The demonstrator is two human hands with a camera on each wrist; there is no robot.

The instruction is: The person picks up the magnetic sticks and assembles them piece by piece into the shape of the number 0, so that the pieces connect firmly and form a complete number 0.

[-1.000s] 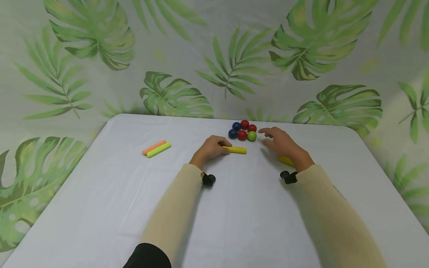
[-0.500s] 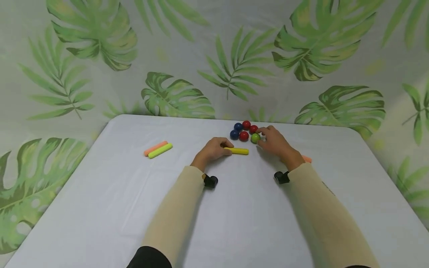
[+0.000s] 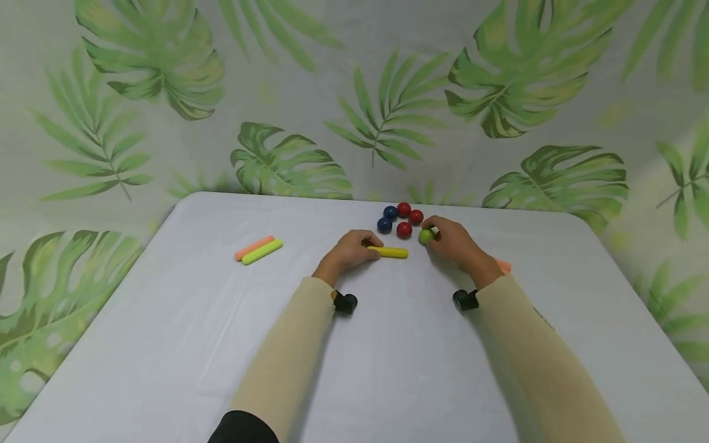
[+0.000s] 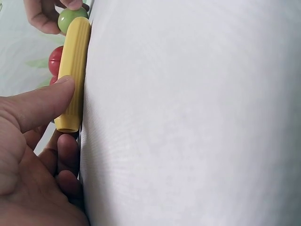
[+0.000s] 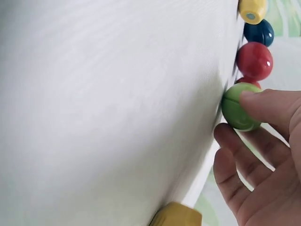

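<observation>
My left hand (image 3: 349, 251) pinches a yellow ribbed stick (image 3: 392, 253) near its left end; the stick lies level on the white cloth. In the left wrist view the thumb presses the side of this stick (image 4: 75, 66), while some fingers are hidden behind it. Thumb and fingers of my right hand (image 3: 455, 245) pinch a small green ball (image 3: 426, 237), which shows a seam line in the right wrist view. The green ball stands a little apart from the other balls, among them a red ball (image 3: 404, 230) and a blue ball (image 3: 384, 226).
An orange stick (image 3: 253, 247) and a yellow-green stick (image 3: 263, 251) lie side by side at the left. Behind my right wrist part of another orange stick (image 3: 503, 266) shows. A darker yellow stick end (image 5: 178, 215) appears in the right wrist view. The table's back edge lies just beyond the balls.
My right hand came in from the right to the green ball, took hold of it and drew it slightly nearer, away from the group. The left hand keeps its hold on the yellow stick.
</observation>
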